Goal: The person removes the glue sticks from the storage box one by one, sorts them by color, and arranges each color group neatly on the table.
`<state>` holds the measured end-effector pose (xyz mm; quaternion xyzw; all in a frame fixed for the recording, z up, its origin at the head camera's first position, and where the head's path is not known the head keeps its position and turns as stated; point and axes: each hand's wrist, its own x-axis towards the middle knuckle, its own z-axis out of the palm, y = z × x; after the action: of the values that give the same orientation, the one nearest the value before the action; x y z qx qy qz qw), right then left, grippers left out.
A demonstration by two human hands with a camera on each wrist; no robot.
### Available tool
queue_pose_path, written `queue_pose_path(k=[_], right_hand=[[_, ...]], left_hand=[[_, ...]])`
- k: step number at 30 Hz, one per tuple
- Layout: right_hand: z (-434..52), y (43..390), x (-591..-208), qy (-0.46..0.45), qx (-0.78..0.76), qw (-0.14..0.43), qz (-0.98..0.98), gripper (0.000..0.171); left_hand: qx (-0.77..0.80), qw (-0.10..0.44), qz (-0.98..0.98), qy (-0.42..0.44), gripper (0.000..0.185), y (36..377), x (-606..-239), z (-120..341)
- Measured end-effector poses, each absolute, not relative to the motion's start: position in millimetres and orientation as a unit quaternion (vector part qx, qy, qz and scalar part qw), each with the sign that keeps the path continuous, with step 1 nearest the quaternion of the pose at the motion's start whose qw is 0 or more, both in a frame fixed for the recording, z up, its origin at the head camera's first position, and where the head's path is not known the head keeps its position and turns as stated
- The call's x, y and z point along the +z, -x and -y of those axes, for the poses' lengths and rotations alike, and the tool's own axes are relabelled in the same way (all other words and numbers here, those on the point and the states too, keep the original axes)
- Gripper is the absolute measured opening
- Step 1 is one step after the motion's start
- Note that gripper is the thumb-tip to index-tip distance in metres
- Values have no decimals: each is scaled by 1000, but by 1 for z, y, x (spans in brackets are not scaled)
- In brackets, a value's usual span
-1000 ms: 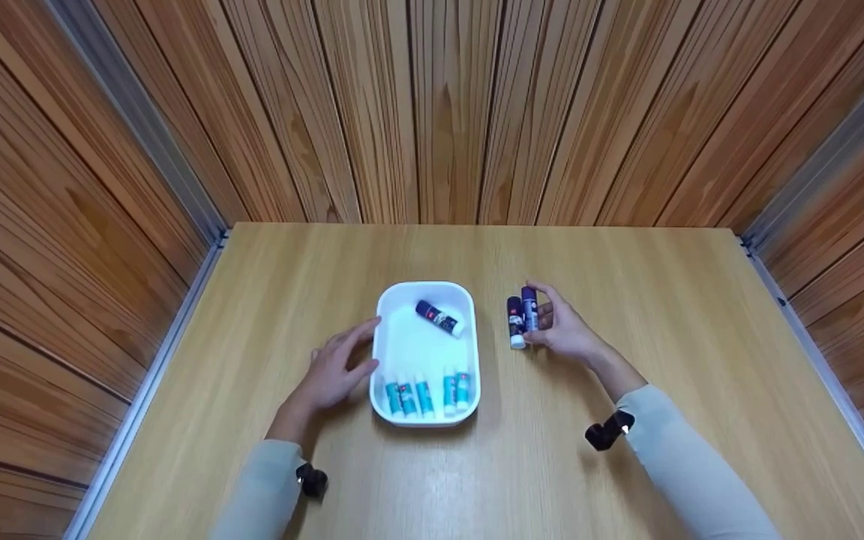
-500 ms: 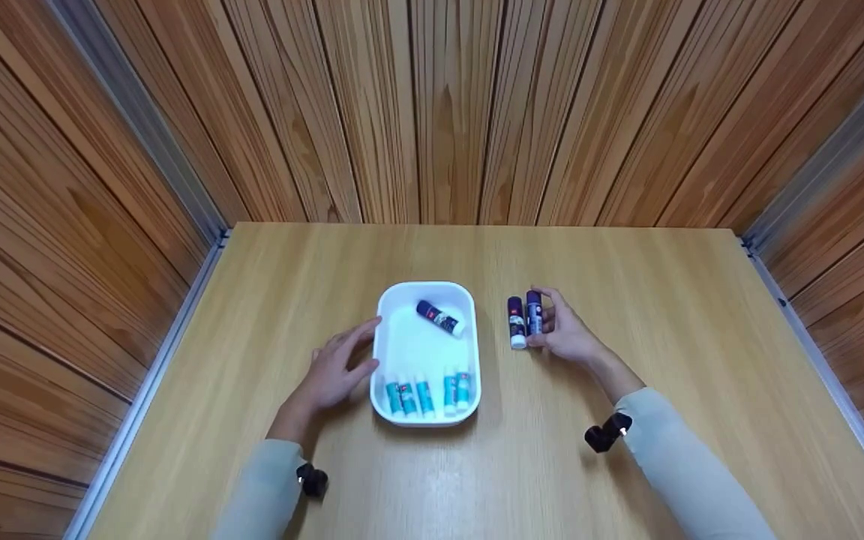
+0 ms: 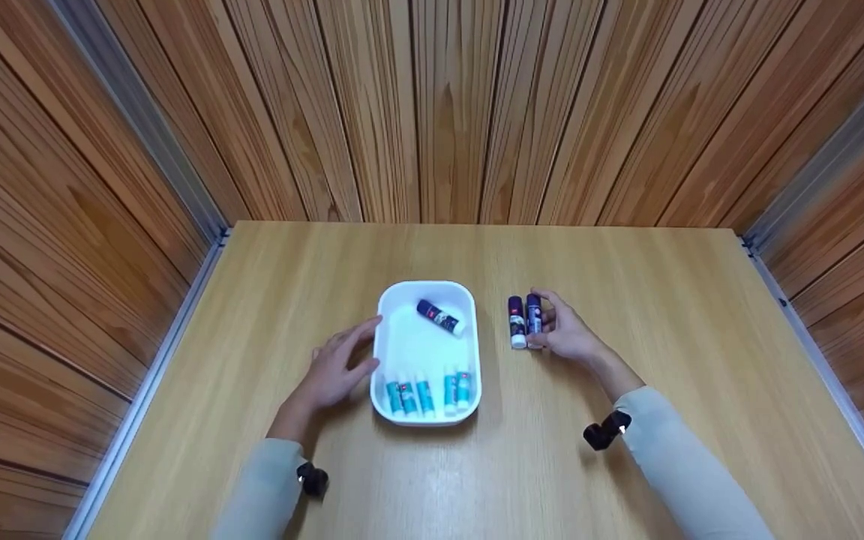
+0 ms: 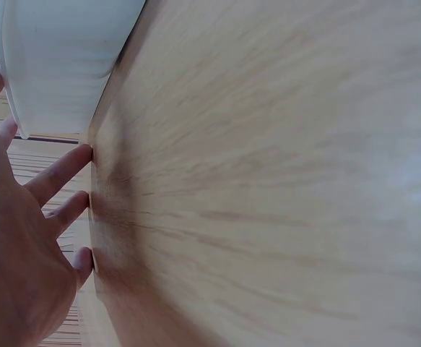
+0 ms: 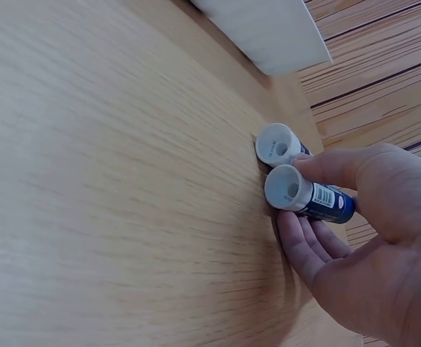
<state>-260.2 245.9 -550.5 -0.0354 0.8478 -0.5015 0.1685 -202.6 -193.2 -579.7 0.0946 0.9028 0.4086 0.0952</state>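
Note:
My right hand (image 3: 571, 331) pinches a dark blue glue stick (image 3: 534, 313) between thumb and fingers. It lies right alongside a second dark glue stick (image 3: 517, 321) with a white base on the table; in the right wrist view both white ends face the camera, the held stick (image 5: 326, 202) nearer to it. My left hand (image 3: 333, 373) has its fingers spread, with thumb and forefinger at the left rim of a white tray (image 3: 413, 345). In the left wrist view the other fingertips (image 4: 80, 155) reach down to the tabletop.
Inside the tray, one dark glue stick (image 3: 439, 317) lies slanted at the far end. Several small turquoise glue sticks (image 3: 407, 400) are lined up at the near end. Wooden-plank walls (image 3: 447, 112) enclose the table (image 3: 627, 277) at the back and sides.
The right hand has brought its glue stick slightly right and toward me, down beside the other stick. The left hand and tray have stayed in place.

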Motion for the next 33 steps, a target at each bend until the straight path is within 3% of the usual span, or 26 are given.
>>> queue_pose_path(k=[33], right_hand=[[-243, 259, -543, 26, -500, 197, -843, 89]], left_hand=[[410, 106, -902, -84, 72, 202, -578, 192]])
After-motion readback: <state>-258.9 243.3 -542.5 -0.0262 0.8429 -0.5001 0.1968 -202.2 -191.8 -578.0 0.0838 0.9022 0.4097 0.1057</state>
